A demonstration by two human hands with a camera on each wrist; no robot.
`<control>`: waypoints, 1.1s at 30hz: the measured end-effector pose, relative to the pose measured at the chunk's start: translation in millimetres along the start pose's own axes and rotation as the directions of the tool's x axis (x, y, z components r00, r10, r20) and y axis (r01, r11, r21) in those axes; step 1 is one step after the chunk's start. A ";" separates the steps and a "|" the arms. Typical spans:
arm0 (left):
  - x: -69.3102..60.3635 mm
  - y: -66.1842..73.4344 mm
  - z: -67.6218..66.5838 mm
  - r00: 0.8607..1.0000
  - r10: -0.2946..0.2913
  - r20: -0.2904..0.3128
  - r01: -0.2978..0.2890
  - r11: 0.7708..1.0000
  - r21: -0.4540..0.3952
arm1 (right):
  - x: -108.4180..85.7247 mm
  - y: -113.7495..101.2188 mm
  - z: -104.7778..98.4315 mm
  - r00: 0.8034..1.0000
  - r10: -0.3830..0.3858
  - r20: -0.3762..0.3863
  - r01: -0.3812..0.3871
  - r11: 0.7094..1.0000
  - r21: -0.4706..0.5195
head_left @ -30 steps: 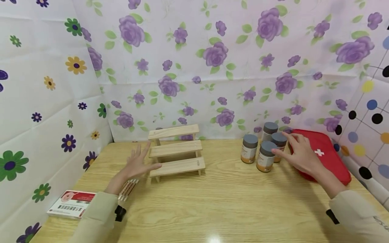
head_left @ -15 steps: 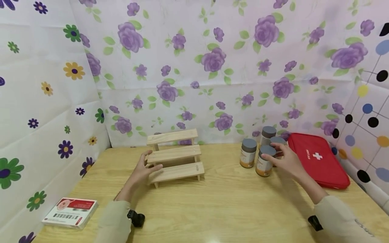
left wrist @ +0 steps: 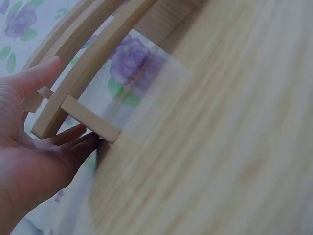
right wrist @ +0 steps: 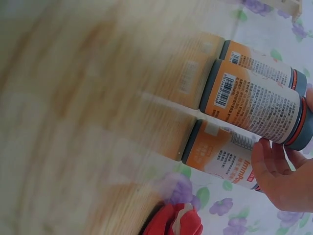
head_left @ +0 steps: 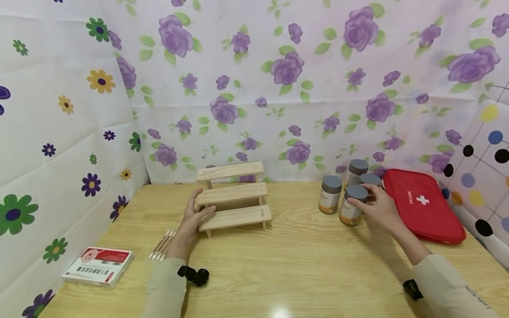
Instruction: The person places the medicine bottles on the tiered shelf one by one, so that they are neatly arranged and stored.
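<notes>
My left hand [head_left: 195,218] grips the left end of a three-tier wooden step rack [head_left: 234,216]. In the left wrist view the thumb lies over a plank [left wrist: 78,83] and the other fingers reach below it. On the right, my right hand [head_left: 382,211] pinches the front jar [head_left: 351,214] near its grey lid, with thumb and fingers on opposite sides. Its orange and white label shows in the right wrist view. Close around it stand a left jar [head_left: 330,201], a rear jar [head_left: 356,170] and a partly hidden right jar [head_left: 370,178].
A red first aid pouch [head_left: 425,207] lies right of the jars. Cotton swabs [head_left: 161,246] lie by the left forearm, with a white and red box [head_left: 99,266] farther left. Flowered cloth [head_left: 278,110] walls the back of the wooden table [head_left: 302,265].
My left hand has moved from beside the rack onto its left end and taken hold. The right hand has come down from above the jars to the front jar's lid.
</notes>
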State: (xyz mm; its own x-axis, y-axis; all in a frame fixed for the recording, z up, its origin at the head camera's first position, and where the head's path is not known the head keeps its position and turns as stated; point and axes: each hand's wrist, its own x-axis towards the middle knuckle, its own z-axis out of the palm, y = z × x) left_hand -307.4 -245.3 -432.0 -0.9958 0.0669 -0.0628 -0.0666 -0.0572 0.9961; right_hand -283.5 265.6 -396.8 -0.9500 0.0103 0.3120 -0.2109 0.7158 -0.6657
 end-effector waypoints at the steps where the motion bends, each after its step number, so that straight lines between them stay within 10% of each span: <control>1: 0.5 -1.1 -1.0 1.000 0.001 0.005 -0.001 1.000 -0.021 | 0.1 0.3 -0.1 1.000 0.002 0.000 -0.002 1.000 -0.001; 14: 0.6 -18.8 -17.0 0.985 0.033 0.172 -0.029 0.999 -0.024 | -5.8 1.1 -1.9 0.998 0.050 -0.023 -0.050 0.999 0.016; 33: 3.8 -12.7 -16.6 0.981 0.063 0.184 -0.056 0.997 -0.045 | 1.5 -47.7 -43.0 0.997 0.008 -0.082 -0.010 1.000 -0.017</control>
State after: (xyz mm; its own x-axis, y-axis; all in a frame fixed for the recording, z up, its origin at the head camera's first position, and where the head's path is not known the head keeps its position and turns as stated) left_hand -311.4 -260.8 -445.9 -0.9694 0.2453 0.0126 -0.0138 -0.1054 0.9943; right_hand -264.9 261.5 -335.5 -0.9296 0.0737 0.3612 -0.1976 0.7275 -0.6570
